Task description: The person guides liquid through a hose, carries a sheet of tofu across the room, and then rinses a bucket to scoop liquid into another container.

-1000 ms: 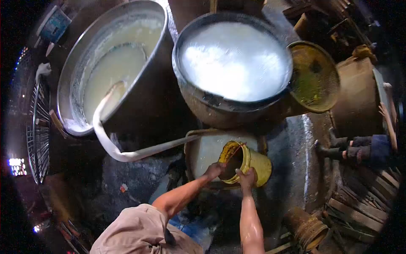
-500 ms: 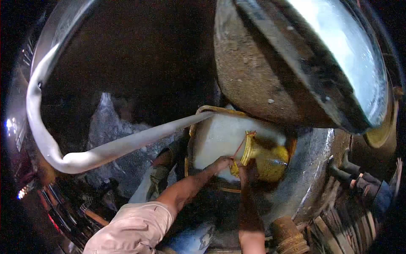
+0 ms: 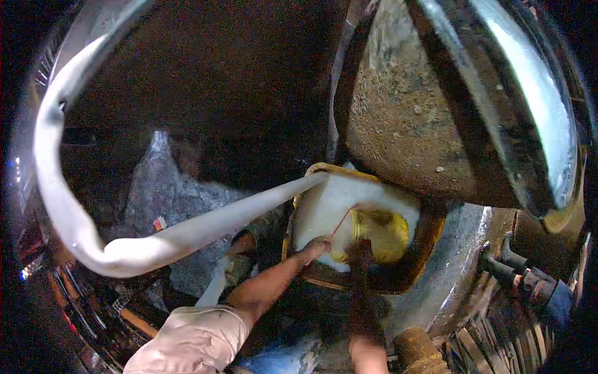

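A yellow bucket (image 3: 392,234) sits in the pale liquid (image 3: 317,209) inside a square tub. Its thin red cord handle (image 3: 339,225) is pulled taut, and my left hand (image 3: 319,247) is closed around the cord's near end. My right hand (image 3: 361,249) is at the near side of the bucket, closed on its edge; shadow hides most of those fingers. The tub's worn rim (image 3: 288,240) surrounds the bucket and liquid.
A thick white hose (image 3: 205,215) curves from the left and ends at the tub. A large crusted vessel (image 3: 405,118) looms above right. Another person's legs (image 3: 520,268) show at the right, near stacked wooden slats (image 3: 492,343). A ribbed yellowish container (image 3: 420,352) stands below.
The bucket has turned and sits lower in the liquid. My left hand has moved left, away from the bucket, with the cord stretched out. The view has shifted slightly.
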`<state>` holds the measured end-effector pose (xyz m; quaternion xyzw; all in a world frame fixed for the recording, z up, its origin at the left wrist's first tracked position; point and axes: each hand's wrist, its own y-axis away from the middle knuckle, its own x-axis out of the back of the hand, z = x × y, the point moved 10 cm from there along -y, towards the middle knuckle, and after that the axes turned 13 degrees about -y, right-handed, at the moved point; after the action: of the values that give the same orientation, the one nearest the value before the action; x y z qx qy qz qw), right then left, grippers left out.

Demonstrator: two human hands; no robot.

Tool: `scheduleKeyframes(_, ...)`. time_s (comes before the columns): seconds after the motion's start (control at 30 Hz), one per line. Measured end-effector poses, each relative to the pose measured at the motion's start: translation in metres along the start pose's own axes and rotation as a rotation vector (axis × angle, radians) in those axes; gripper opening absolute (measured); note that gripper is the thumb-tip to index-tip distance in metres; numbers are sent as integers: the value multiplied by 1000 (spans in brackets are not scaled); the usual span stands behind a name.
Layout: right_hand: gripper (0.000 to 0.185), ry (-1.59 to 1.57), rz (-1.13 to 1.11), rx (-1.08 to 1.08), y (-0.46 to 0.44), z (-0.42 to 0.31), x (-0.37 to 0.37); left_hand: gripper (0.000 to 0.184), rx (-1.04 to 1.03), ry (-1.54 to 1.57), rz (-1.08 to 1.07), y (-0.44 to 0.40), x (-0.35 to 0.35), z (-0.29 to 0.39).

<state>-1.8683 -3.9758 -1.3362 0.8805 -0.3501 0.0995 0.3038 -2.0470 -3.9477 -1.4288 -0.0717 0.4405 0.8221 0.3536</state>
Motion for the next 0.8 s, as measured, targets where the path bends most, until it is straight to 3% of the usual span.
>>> scheduleKeyframes(0.13, 30, -134, 30, -45, 17, 1, 15, 30, 215, -821, 233, 42, 6, 97)
scheduleKeyframes(0.17, 29, -185, 49, -69, 27, 3, 24, 32, 251, -907, 255, 55, -5, 122)
scheduleKeyframes(0.3, 28, -451, 96, -259, 79, 44, 60, 37, 211, -708, 243, 86, -59, 145)
scheduleKeyframes(0.33, 28, -503, 71, -284, 94, 56, 68, 36, 158, -976, 215, 90, -82, 159)
scheduleKeyframes(0.4, 28, -453, -73, -147, 106, 50, 73, 37, -20, -1390, 100, 113, -130, 207)
scheduleKeyframes(0.43, 28, -396, -161, -14, 109, 36, 75, 37, -28, -1404, 110, 129, -148, 235)
scheduleKeyframes(0.5, 17, -1063, -243, -432, 132, -2, 76, 38, 305, -1262, 139, 160, -166, 251)
scheduleKeyframes(0.57, 10, -644, -342, 32, 149, -58, 98, 40, 208, -1316, 217, 169, -178, 257)
scheduleKeyframes(0.67, 13, -395, -375, 252, 188, -96, 113, 42, 212, -1326, 174, 213, -209, 303)
scheduleKeyframes(0.73, 14, -1020, -14, -521, 226, -74, 134, 42, 141, -1291, 191, 233, -234, 331)
scheduleKeyframes(0.8, 22, -1042, -40, -478, 252, -108, 156, 42, 78, -1256, 163, 267, -270, 374)
